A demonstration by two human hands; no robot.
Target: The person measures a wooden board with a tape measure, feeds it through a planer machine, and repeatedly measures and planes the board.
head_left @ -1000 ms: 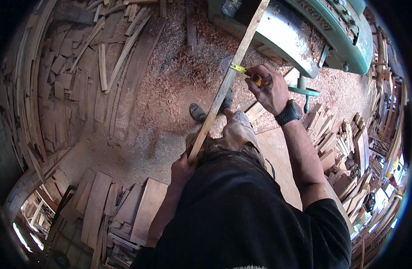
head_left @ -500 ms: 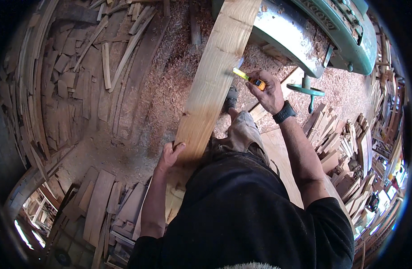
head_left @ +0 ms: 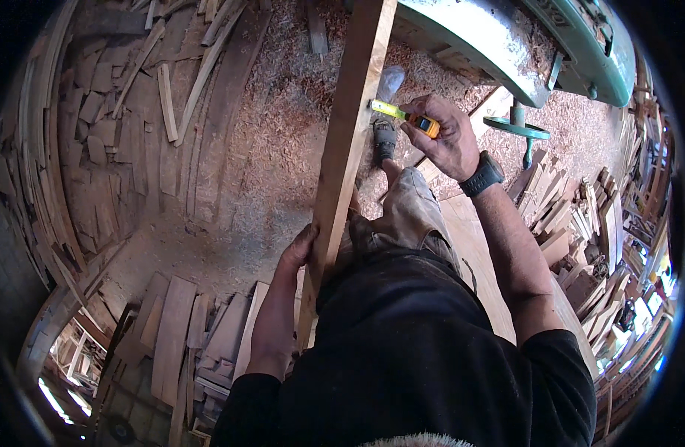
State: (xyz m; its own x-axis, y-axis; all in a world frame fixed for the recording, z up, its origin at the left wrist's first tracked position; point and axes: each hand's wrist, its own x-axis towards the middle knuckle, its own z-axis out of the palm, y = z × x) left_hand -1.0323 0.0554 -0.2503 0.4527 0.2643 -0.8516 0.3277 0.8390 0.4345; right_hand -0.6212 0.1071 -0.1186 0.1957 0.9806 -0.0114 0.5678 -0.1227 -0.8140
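A long wooden plank (head_left: 348, 127) runs from beside my waist up toward the machine, tilted so its narrow edge faces up. My left hand (head_left: 300, 246) grips the plank's left side near my body, its fingertips partly hidden by the wood. In my right hand (head_left: 452, 138) is an orange and black tape measure (head_left: 428, 126). A short length of its yellow blade (head_left: 389, 110) sticks out to the left, and its end appears to meet the plank's right side. A dark watch (head_left: 482, 177) is on my right wrist.
A green machine (head_left: 461, 37) with a handwheel (head_left: 515, 127) stands at the far right. Scrap boards (head_left: 100, 112) lie at the left, more offcuts (head_left: 573, 216) at the right. Shavings (head_left: 283, 134) cover the floor around my sandalled foot (head_left: 385, 138). Boards (head_left: 171, 335) lie at the near left.
The plank has turned from its broad face onto its edge. My left hand has rolled round with it and moved slightly right; the tape measure stays beside the plank.
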